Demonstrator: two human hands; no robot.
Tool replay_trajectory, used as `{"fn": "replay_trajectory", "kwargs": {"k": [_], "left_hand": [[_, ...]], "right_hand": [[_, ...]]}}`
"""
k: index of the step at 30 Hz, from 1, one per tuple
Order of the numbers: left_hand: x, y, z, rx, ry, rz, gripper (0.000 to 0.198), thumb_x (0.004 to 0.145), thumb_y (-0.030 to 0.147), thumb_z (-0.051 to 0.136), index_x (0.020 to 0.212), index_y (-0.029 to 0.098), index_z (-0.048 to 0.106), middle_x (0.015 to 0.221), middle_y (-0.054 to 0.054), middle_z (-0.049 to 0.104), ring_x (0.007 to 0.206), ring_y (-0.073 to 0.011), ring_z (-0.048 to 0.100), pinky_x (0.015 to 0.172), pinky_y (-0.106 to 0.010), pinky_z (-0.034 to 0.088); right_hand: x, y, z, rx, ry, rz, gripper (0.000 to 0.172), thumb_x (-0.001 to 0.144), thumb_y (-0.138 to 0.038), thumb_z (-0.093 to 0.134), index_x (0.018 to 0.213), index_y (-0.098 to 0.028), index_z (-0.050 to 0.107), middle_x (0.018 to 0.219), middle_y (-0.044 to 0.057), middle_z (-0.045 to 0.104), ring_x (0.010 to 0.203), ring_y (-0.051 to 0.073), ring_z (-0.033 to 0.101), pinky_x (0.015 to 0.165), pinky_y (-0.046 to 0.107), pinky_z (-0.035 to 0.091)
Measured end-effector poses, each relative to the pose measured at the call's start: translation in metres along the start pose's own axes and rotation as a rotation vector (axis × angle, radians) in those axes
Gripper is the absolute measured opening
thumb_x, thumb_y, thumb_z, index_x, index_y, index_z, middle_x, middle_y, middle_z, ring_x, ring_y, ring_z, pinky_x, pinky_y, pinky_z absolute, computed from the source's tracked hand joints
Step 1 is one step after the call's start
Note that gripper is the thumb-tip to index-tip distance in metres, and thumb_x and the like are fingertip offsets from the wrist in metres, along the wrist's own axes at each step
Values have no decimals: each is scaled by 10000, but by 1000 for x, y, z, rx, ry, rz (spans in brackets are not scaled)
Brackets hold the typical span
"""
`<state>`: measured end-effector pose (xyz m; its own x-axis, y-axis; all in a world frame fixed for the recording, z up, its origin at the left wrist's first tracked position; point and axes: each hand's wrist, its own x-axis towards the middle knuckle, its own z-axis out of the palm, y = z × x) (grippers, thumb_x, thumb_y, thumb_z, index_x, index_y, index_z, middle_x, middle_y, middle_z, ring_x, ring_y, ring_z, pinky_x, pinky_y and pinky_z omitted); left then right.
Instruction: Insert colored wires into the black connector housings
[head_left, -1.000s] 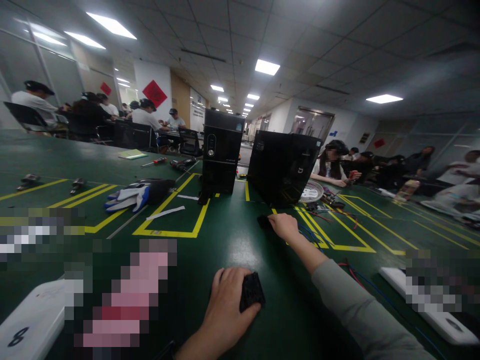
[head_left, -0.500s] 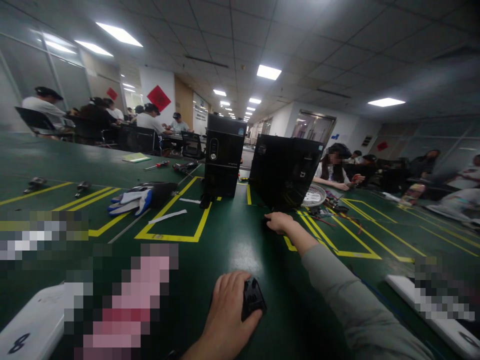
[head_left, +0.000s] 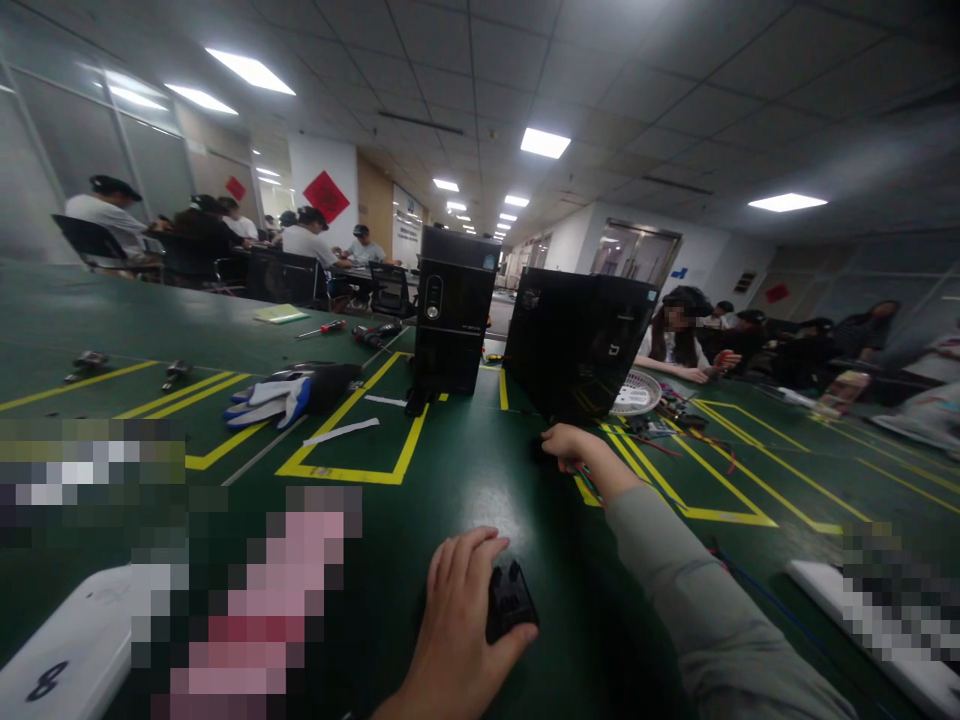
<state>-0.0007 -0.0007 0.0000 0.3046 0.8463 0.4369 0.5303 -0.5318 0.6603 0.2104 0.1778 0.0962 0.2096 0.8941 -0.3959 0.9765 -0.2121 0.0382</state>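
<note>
Left hand [head_left: 457,615] gripping black part [head_left: 510,600], white box [head_left: 75,640] marked 8

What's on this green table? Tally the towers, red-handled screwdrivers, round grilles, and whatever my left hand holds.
Black upright computer towers: 2
Small black plastic block in left hand: 1
Red-handled screwdriver: 1
White round plastic grille: 1
Total: 5

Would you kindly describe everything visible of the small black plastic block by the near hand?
The small black plastic block looks matte and boxy, with a notched top; finer detail is too dark. It sits on the green table mat, gripped from its left by the left hand, thumb along its near edge.
</note>
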Motion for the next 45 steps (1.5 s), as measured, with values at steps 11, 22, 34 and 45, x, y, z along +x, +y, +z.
{"fn": "replay_trajectory", "kwargs": {"k": [11, 22, 34, 45], "left_hand": [[2, 12, -6, 24, 27, 349, 175, 732, 229, 701, 813, 194, 550, 713, 8, 566, 708, -193, 500, 716, -353, 365], [7, 4, -10, 62, 32, 325, 117, 756, 199, 643, 822, 186, 547, 733, -7, 582, 712, -198, 535, 708, -351, 399], [9, -13, 7, -57, 599, -43, 307, 902, 280, 392, 1194, 202, 446, 1210, -102, 519, 1144, -258, 466, 950, -450, 337], [7, -17, 5, -70, 544, -64, 306, 912, 287, 382, 1206, 215, 427, 1236, -99, 512, 1160, -257, 467, 955, -465, 338]], "right_hand": [[12, -20, 12, -241, 138, -27, 309, 893, -299, 555, 1163, -149, 538, 1182, 93, 549, 995, 215, 573, 829, 408, 490], [-19, -24, 16, -201, 431, -116, 302, 894, -303, 551, 1151, -145, 544, 1172, 91, 555, 992, 215, 574, 834, 418, 486], [-124, -5, 67, -21, 201, -1064, 681, 697, -476, 696, 1310, -271, 482, 1176, 40, 591, 1018, 198, 564, 844, 253, 418], [-60, -27, 53, -167, 427, -863, 516, 729, -414, 676, 1207, -253, 566, 1136, 60, 581, 1025, 244, 544, 887, 373, 386]]}}
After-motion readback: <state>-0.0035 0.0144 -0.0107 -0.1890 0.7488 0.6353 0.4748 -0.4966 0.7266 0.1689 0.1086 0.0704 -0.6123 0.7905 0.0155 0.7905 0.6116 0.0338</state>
